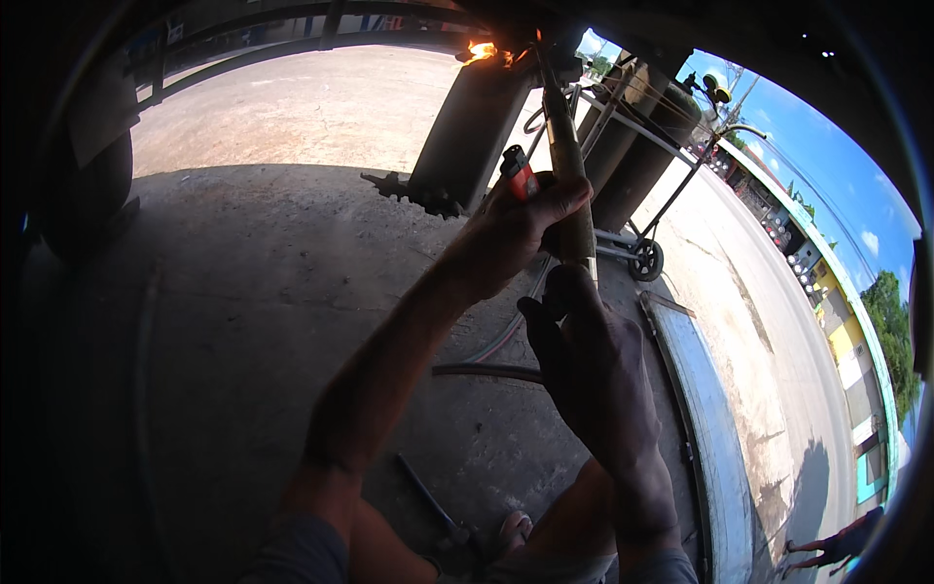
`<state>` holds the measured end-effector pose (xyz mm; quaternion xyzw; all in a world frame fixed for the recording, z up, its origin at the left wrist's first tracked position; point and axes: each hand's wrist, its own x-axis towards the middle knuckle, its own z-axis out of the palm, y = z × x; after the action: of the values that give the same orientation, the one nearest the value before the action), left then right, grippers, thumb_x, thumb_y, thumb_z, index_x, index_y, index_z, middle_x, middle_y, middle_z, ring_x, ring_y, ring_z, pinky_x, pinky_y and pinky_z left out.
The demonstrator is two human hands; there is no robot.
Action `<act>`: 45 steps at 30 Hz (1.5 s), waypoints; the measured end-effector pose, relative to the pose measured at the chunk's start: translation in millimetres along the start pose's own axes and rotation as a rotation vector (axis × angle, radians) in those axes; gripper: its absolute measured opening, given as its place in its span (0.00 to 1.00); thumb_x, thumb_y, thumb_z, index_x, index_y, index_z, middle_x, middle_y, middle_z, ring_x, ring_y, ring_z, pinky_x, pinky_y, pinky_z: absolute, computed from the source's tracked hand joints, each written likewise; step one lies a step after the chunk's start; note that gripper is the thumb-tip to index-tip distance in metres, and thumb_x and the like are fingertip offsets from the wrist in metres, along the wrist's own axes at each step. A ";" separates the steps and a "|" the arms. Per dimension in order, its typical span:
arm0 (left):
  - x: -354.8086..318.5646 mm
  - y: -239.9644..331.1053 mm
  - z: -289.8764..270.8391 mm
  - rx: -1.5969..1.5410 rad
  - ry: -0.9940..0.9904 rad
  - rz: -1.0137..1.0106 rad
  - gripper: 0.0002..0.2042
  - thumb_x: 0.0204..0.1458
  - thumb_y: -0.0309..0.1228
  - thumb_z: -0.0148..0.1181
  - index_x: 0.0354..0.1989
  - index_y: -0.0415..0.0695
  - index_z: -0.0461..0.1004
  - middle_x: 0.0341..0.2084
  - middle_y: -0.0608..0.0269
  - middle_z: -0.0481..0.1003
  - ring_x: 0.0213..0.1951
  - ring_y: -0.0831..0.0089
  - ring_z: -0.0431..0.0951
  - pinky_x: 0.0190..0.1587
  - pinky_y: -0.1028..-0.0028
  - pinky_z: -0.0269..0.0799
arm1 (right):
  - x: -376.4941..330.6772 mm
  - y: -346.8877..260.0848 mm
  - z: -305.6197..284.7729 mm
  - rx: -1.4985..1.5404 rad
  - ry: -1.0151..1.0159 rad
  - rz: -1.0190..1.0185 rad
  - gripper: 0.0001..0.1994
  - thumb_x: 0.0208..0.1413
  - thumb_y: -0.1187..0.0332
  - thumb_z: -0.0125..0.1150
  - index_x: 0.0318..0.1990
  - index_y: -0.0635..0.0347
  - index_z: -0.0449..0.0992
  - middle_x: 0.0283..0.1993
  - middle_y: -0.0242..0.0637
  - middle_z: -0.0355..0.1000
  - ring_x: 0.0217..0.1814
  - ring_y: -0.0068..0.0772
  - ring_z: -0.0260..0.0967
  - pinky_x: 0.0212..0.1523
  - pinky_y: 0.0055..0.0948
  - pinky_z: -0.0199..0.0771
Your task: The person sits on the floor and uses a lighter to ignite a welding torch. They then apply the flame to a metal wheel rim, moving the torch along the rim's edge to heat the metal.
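Gripping the torch (569, 165) with my raised left hand (520, 224), I pinch a red lighter (520, 175) there too. My right hand (593, 360) clasps the torch's lower end; its flame (482, 51) burns overhead.

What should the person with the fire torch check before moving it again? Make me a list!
1. Left hand wrapped firmly round the torch: ok.
2. Right hand on the torch's lower end: ok.
3. Flame burning at the tip, away from both hands: ok.
4. Red lighter clear of the flame: ok, but it is tucked in the left hand.
5. Gas cylinders upright on their cart: ok, though close behind the torch.
6. Hose on the ground free of kinks: cannot tell.
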<state>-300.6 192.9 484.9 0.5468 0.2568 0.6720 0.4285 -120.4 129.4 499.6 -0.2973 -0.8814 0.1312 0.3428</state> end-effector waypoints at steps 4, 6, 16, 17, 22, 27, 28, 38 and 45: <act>1.3 -2.0 -1.0 0.019 0.004 -0.017 0.26 0.69 0.54 0.61 0.54 0.38 0.77 0.39 0.57 0.82 0.42 0.69 0.85 0.51 0.64 0.81 | 2.8 1.7 2.6 -0.010 0.010 -0.044 0.10 0.66 0.74 0.64 0.48 0.57 0.67 0.34 0.51 0.79 0.34 0.57 0.83 0.33 0.53 0.79; 1.8 -1.8 -3.7 0.039 0.001 -0.047 0.26 0.69 0.53 0.60 0.54 0.38 0.77 0.40 0.57 0.82 0.42 0.69 0.85 0.51 0.65 0.81 | 3.7 3.7 1.9 -0.005 -0.002 -0.059 0.11 0.66 0.74 0.64 0.48 0.58 0.67 0.33 0.50 0.80 0.33 0.58 0.83 0.33 0.52 0.80; 0.6 -2.1 -6.8 0.067 0.025 -0.058 0.29 0.70 0.53 0.60 0.60 0.34 0.76 0.40 0.58 0.81 0.43 0.69 0.85 0.51 0.66 0.81 | 7.2 9.6 7.3 0.031 -0.007 -0.048 0.10 0.65 0.74 0.64 0.46 0.58 0.67 0.32 0.49 0.80 0.32 0.57 0.84 0.31 0.52 0.80; 0.1 -1.8 -7.1 0.087 0.030 -0.062 0.30 0.70 0.53 0.60 0.61 0.34 0.76 0.40 0.58 0.81 0.43 0.69 0.85 0.50 0.66 0.81 | 7.6 10.4 8.1 0.038 -0.009 -0.049 0.10 0.65 0.74 0.64 0.46 0.58 0.67 0.32 0.49 0.80 0.32 0.57 0.84 0.31 0.52 0.80; -0.7 -0.2 -9.8 0.160 0.040 -0.046 0.29 0.70 0.53 0.59 0.58 0.34 0.78 0.38 0.59 0.81 0.43 0.70 0.85 0.50 0.67 0.81 | 10.0 14.9 11.3 0.092 -0.026 -0.060 0.09 0.65 0.74 0.63 0.45 0.59 0.67 0.32 0.50 0.80 0.32 0.58 0.84 0.31 0.53 0.80; -3.5 4.3 -9.1 0.176 0.036 -0.061 0.28 0.70 0.54 0.58 0.55 0.36 0.79 0.39 0.59 0.81 0.43 0.70 0.85 0.50 0.66 0.81 | 7.6 14.1 14.0 0.092 -0.019 -0.044 0.08 0.66 0.74 0.65 0.46 0.58 0.70 0.36 0.47 0.83 0.30 0.49 0.85 0.28 0.47 0.80; -4.5 5.1 -8.1 0.181 0.050 -0.081 0.28 0.70 0.55 0.58 0.55 0.37 0.79 0.39 0.59 0.81 0.43 0.70 0.85 0.50 0.66 0.81 | 7.1 13.8 14.4 0.097 -0.016 -0.039 0.08 0.66 0.73 0.66 0.47 0.58 0.71 0.38 0.46 0.84 0.29 0.45 0.85 0.27 0.45 0.80; -6.0 7.0 -14.6 0.148 0.037 -0.101 0.27 0.69 0.53 0.62 0.55 0.37 0.78 0.40 0.59 0.81 0.44 0.70 0.85 0.51 0.66 0.81 | 8.5 11.8 21.7 0.126 -0.032 -0.002 0.09 0.68 0.72 0.65 0.48 0.57 0.69 0.39 0.46 0.85 0.29 0.45 0.85 0.27 0.44 0.81; -5.7 6.6 -19.4 0.189 0.018 -0.091 0.29 0.68 0.54 0.62 0.58 0.35 0.76 0.40 0.57 0.81 0.43 0.69 0.85 0.51 0.66 0.81 | 8.1 8.9 25.7 0.135 -0.039 0.028 0.08 0.70 0.71 0.63 0.48 0.58 0.69 0.39 0.47 0.84 0.30 0.46 0.85 0.27 0.44 0.81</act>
<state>-320.9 187.1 482.1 0.5665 0.3475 0.6294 0.4029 -138.9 140.7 481.2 -0.2831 -0.8729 0.2007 0.3429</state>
